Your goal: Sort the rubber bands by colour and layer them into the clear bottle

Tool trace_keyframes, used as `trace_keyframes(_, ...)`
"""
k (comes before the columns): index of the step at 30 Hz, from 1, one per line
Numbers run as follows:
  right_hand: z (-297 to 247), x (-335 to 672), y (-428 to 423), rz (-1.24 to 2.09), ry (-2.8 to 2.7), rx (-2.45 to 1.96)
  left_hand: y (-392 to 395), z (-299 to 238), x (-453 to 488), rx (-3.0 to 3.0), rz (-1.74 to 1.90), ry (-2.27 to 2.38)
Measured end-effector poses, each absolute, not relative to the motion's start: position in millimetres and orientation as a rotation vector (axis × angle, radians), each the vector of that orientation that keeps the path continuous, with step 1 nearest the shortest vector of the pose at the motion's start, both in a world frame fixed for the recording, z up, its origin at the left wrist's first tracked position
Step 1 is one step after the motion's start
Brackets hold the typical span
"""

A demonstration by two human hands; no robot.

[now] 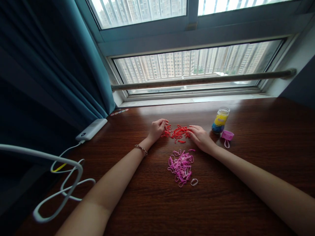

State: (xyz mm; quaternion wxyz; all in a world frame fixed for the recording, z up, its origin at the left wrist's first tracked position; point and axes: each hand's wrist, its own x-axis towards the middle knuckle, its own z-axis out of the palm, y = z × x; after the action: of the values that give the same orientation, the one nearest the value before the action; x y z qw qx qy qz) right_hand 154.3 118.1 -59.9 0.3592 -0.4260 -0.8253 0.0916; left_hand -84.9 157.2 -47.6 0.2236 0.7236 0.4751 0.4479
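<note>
A loose pile of small red rubber bands (pixel 180 131) lies on the brown wooden table. At its left side my left hand (pixel 156 129) has its fingers curled together over a few of the red bands. My right hand (pixel 201 138) rests palm down on the other side, fingers stretched out, their tips touching the pile's right edge. Nearer to me is a heap of pink and purple rubber bands (pixel 181 167), with one pale band (pixel 194 182) lying apart at its lower right.
Right of my right hand stands an uncapped clear jar (pixel 221 120) with yellow and blue contents. A pink lid (pixel 227 135) with a loop lies beside it. At the left are a white power bank (pixel 91 129) and a looping white cable (pixel 80 172). Behind the table is a window (pixel 187 62).
</note>
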Motion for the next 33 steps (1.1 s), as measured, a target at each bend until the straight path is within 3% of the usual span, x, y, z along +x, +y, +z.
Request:
trace_keyframes(17, -59, 154, 118, 0.293, -2.112, -1.078, 158, -48, -82, 1.926, 1.125, 1.176)
trace_keyframes(25, -58, 154, 116, 0.295, -2.118, -1.091, 160, -48, -84, 2.373, 0.914, 1.220)
trace_keyframes(33, -61, 155, 118, 0.306, -2.109, -1.078, 156, -37, -83, 1.689, 1.083, 1.122)
